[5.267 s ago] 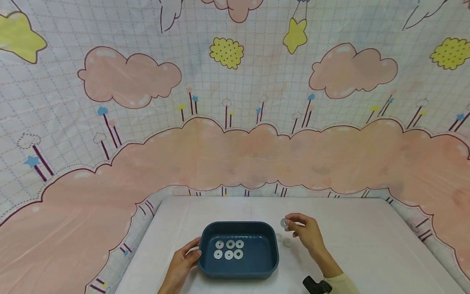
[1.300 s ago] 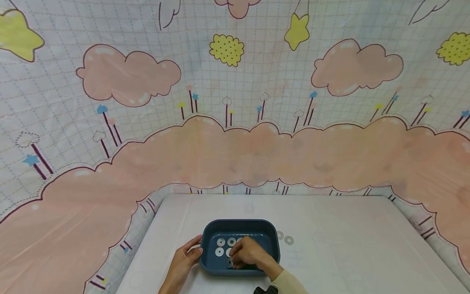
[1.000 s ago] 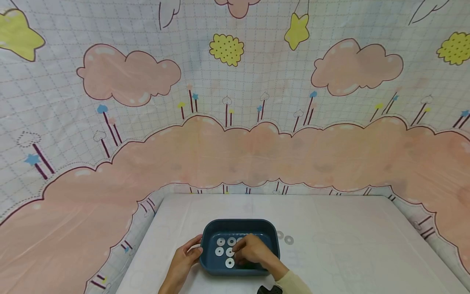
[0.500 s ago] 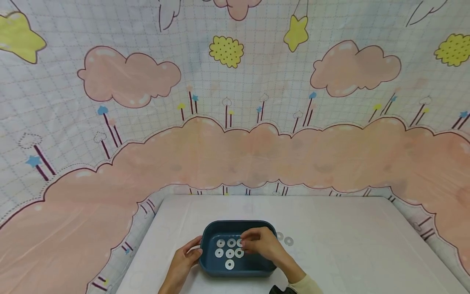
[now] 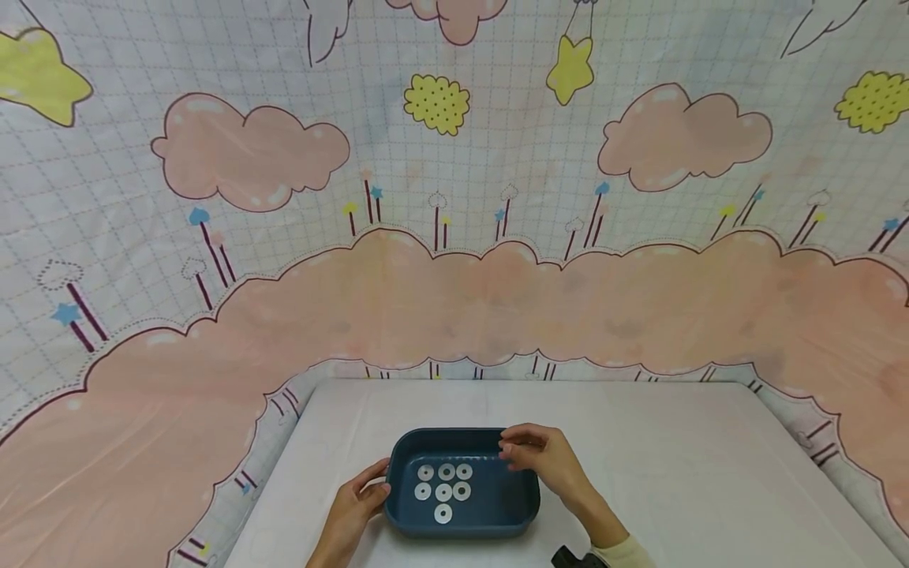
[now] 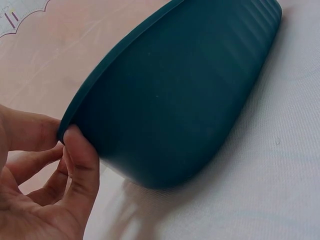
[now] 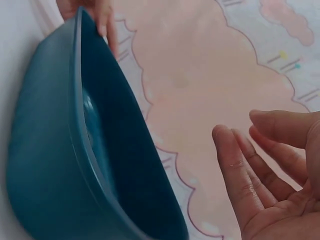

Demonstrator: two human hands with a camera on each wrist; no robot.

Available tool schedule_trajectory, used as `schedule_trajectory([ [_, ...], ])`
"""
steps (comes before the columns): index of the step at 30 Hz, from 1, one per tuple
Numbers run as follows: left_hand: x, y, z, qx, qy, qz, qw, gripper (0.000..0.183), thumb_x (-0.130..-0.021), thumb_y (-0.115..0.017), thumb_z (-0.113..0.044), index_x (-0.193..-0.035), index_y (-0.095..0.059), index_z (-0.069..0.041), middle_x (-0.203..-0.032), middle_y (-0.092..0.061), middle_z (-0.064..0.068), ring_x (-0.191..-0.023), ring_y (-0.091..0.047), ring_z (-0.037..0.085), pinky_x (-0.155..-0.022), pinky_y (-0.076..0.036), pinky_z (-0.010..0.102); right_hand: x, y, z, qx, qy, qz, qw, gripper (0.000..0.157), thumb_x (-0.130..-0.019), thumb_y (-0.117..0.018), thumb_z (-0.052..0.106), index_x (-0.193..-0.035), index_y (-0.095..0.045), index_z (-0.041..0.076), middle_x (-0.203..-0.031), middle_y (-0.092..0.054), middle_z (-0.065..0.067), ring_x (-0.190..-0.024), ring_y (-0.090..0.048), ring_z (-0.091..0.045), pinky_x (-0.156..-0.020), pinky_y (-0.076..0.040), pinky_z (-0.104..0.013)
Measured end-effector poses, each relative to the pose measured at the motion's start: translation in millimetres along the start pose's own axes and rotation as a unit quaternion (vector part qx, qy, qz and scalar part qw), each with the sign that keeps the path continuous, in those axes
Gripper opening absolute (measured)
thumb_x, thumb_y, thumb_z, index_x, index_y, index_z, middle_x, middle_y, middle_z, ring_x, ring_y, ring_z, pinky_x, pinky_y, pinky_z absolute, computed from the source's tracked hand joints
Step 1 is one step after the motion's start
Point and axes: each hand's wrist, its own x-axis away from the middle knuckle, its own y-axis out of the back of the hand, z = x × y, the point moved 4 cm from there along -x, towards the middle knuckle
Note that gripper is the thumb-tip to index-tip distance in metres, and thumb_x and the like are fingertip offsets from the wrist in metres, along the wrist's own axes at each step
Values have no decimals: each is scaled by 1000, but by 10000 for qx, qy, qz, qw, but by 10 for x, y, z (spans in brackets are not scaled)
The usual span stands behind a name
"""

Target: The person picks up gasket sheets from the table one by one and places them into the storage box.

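A dark blue rectangular basin (image 5: 500, 517) stands on the white-covered table. My left hand (image 5: 349, 505) pinches its left rim; the left wrist view shows the thumb (image 6: 82, 165) on the outer wall and a finger across the edge. On the basin floor, flat silvery washers (image 5: 443, 492) lie in two rows of three, with a single washer (image 5: 443, 513) in front of the middle column. Over the back right corner hovers my right hand (image 5: 547, 457), fingers loosely bent and holding nothing. In the right wrist view, its thumb and fingers (image 7: 237, 185) are spread apart beside the basin.
White cloth covers the table (image 5: 675, 465), which stretches out behind and to the right of the basin. A patterned curtain (image 5: 454, 308) with clouds and stars hangs behind the table. A black device (image 5: 577, 558) is strapped at the right wrist.
The right hand carried a washer into the basin, left it in front of the two rows, then drew back up and right. Two washers right of the basin are now hidden. Left hand stays put.
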Motion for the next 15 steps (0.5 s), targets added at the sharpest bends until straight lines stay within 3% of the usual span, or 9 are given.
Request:
schedule_trajectory([
  [11, 3, 3, 13, -8, 68, -34, 10000, 51, -94, -61, -3, -142, -47, 3, -132, -52, 19, -102, -62, 17, -82, -56, 30, 80, 378, -90, 175, -68, -505, 9985, 36, -90, -70, 17, -117, -64, -5, -114, -67, -27, -90, -74, -24, -71, -59, -29],
  [15, -5, 6, 1, 16, 64, -73, 10000, 50, -94, -60, -3, -142, -48, 2, -131, -53, 19, -102, -62, 19, -81, -56, 30, 100, 487, -134, 297, -92, -666, 9973, 36, -90, -70, 19, -117, -65, -4, -114, -68, -25, -89, -73, -18, -71, -59, -28],
])
